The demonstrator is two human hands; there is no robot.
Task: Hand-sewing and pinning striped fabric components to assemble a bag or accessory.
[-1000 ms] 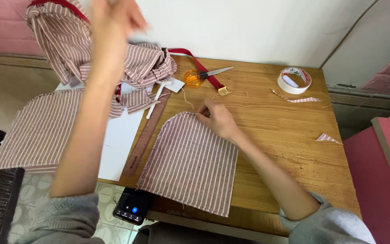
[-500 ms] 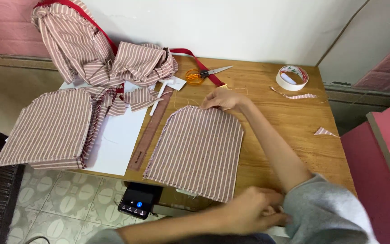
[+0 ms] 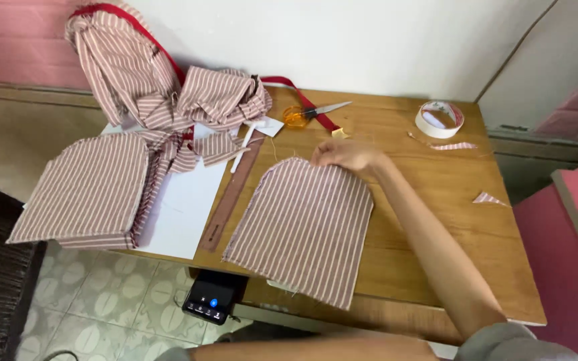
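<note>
Head view shows the right hand (image 3: 344, 155) pressing flat, ungripping, on the rounded top edge of a striped fabric piece (image 3: 304, 227) lying on the wooden table (image 3: 436, 214), beside a long wooden ruler (image 3: 232, 194); the left hand is out of sight, only its forearm crossing the bottom edge; a tape roll (image 3: 439, 119) sits well apart

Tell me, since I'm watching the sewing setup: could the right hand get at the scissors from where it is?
Probably yes: the right hand rests on the striped piece's top edge, and only bare table lies between it and the scissors.
</note>
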